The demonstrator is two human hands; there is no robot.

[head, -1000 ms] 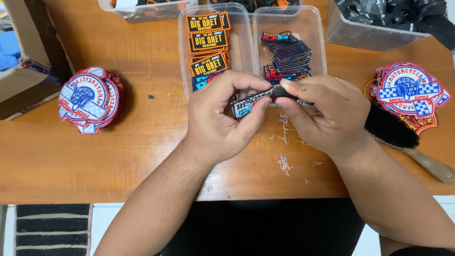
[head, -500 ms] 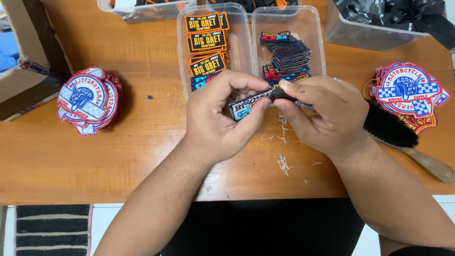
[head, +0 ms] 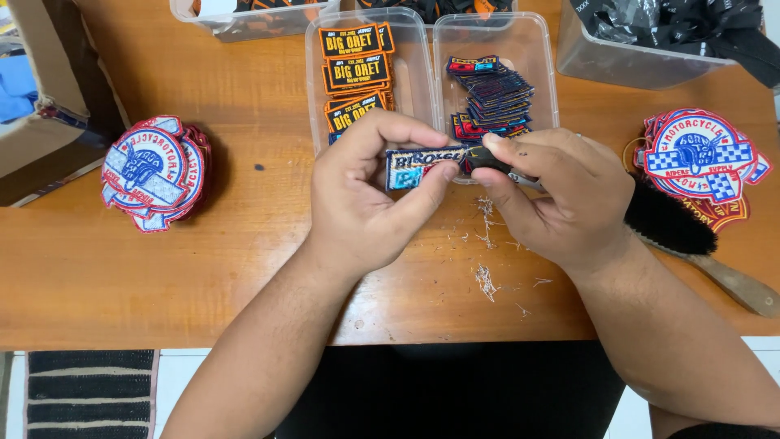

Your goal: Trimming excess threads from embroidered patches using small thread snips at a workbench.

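while it is held just above the worktop [head: 203,268], a small rectangular embroidered patch [head: 416,166] with a pale face and dark border is pinched at its left end between the thumb and fingers of the left hand [head: 370,191], which is closed on it. against the patch's right edge a small dark tool [head: 487,158] is pressed, gripped in the closed right hand [head: 561,199]; whether it is a snipper or a blade cannot be told, since most of it is hidden by the fingers. beneath the hands, short loose threads [head: 486,280] are scattered on the wood. behind them, two clear plastic trays are set side by side: the left tray [head: 313,89] is filled with black-and-orange rectangular patches [head: 355,71], the right tray [head: 548,73] with a stack of dark patches [head: 496,97] edged in red and blue. further out, a pile of round red, white and blue patches [head: 154,171] is seen to the left, and a similar pile of round patches [head: 703,158] to the right, with a black-bristled brush [head: 670,219] on a wooden handle just beside it. as a judgement, the border stitching could be nicked if the tool is angled too far inward, because the edge is worked very close to the embroidery; a fingertip of the left hand could also be caught, being near the tool, and the patch could be twisted out of the pinch if it is pushed too hard.
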